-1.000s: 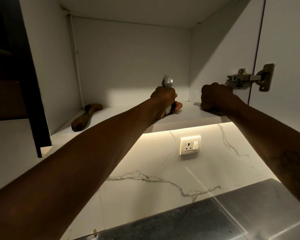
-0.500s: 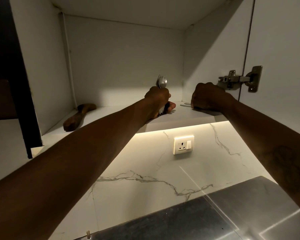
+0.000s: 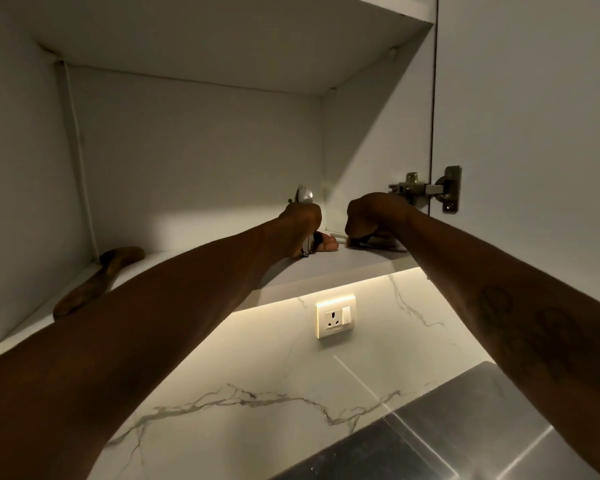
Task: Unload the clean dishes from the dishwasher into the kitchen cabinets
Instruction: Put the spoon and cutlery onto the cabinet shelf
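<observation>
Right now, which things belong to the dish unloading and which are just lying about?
Job: spoon in left hand; right hand at the cabinet shelf.
Lying about: wooden utensil on the shelf, wall socket, door hinge, steel counter.

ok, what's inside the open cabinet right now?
A wooden utensil lies on the shelf; the left hand grips a metal spoon; the right hand covers something pale, unidentifiable.

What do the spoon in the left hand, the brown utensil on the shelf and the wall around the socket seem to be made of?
The spoon looks like metal, probably polished steel: its bowl shines silvery. The brown utensil is likely wood, matte, with no glint. The wall is glossy white with grey veins: marble or a marble-look tile, I cannot tell which.
</observation>
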Action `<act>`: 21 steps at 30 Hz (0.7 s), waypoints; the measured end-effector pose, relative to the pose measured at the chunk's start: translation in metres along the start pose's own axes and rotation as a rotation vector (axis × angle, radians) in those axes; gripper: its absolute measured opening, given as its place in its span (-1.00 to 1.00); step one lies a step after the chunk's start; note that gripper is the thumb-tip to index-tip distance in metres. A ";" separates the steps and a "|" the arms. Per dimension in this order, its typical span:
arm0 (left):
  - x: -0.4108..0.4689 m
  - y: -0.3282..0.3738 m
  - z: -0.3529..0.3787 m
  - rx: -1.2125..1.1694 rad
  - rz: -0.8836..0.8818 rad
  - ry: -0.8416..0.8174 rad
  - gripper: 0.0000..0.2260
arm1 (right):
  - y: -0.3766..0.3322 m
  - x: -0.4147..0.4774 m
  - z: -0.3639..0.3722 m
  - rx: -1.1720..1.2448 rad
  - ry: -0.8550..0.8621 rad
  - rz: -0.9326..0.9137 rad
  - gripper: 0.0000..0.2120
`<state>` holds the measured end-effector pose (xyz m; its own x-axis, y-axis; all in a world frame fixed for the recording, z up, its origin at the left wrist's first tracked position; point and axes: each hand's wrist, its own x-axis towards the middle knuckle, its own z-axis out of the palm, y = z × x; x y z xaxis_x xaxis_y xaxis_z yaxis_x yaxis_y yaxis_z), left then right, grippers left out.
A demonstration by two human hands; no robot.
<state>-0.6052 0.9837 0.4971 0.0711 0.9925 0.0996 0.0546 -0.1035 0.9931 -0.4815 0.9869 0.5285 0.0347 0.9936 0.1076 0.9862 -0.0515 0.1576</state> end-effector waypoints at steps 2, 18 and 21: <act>0.002 0.001 0.004 -0.012 -0.003 -0.005 -0.77 | 0.002 0.003 0.000 0.017 -0.072 -0.011 -0.87; 0.018 -0.002 -0.001 0.017 -0.042 -0.110 -0.87 | -0.003 -0.001 0.002 0.128 -0.233 0.077 -0.80; 0.021 -0.002 -0.002 0.052 -0.078 -0.102 -0.76 | -0.004 -0.001 0.003 0.153 -0.215 0.073 -0.79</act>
<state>-0.6055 1.0046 0.4972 0.1652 0.9862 0.0130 0.1152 -0.0324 0.9928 -0.4848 0.9869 0.5247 0.1236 0.9873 -0.1001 0.9923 -0.1237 0.0055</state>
